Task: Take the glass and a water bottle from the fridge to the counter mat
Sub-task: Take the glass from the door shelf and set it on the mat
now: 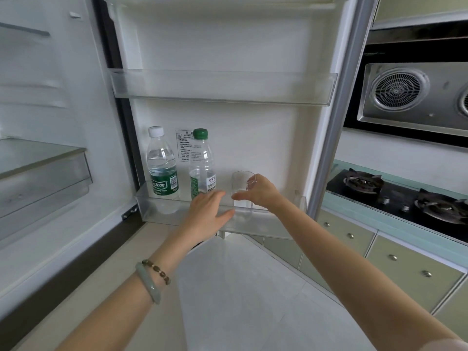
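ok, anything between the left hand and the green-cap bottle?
Only the door shelf's clear front rail. The left hand is open just in front of the green-cap bottle and must go over it. The right hand is at the glass beside.

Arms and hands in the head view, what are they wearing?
Both forearms are bare, no gloves or rings visible. The left wrist carries a pale green bangle and a brown beaded bracelet. A pale sleeve edge shows on the right arm at the frame's corner.

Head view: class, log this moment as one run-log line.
right hand: around glass | left hand: open at green-capped bottle | both in door shelf
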`<state>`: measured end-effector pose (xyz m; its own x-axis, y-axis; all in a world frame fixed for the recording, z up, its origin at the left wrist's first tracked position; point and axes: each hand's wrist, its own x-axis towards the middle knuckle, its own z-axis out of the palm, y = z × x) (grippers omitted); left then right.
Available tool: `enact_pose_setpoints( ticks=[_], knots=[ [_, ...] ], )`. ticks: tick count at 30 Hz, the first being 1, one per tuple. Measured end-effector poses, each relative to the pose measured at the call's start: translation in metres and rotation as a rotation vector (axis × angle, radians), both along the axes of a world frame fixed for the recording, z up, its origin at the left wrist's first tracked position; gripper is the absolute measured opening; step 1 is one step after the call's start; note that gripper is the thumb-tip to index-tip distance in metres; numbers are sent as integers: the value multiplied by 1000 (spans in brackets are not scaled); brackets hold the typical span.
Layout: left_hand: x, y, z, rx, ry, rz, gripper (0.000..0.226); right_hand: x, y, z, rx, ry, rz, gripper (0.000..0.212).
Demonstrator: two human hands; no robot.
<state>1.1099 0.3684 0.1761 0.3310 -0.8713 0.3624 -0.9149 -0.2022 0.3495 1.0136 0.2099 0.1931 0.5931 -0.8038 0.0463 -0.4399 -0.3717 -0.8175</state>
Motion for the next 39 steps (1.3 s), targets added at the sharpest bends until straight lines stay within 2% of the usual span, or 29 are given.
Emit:
enact_pose_setpoints(
  ticks=[5, 9, 15, 18, 21, 24, 27, 32, 39],
  knots=[
    [1, -2, -7, -22, -20, -2, 56, -3, 4, 2, -118, 10, -67, 60],
    [-1, -3, -6, -51, 81, -15, 57, -14, 7, 14, -173, -46, -104, 63],
    [-13, -8, 12, -159, 618, -88, 55, -41, 19, 50, -219, -93, -73, 56],
    [-26, -8, 23, -178, 809, -80, 62, -59, 30, 69, -246, -108, -35, 55],
    [-38, -10, 31, -221, 997, -79, 51, -81, 47, 86, -267, -124, 21, 57],
    [-53, -8, 39, -249, 1381, -86, 51, -107, 65, 99, -254, -149, 68, 59],
    [-77, 3, 43, -161, 1714, -168, 58, -136, 78, 108, -212, -176, 101, 57],
    [-141, 4, 46, -157, 1906, -314, 53, -194, 82, 112, -208, -214, 74, 59],
    [-246, -31, 40, 41, 1983, -379, 53, -311, 69, 101, -169, -202, -94, 58]
  ],
)
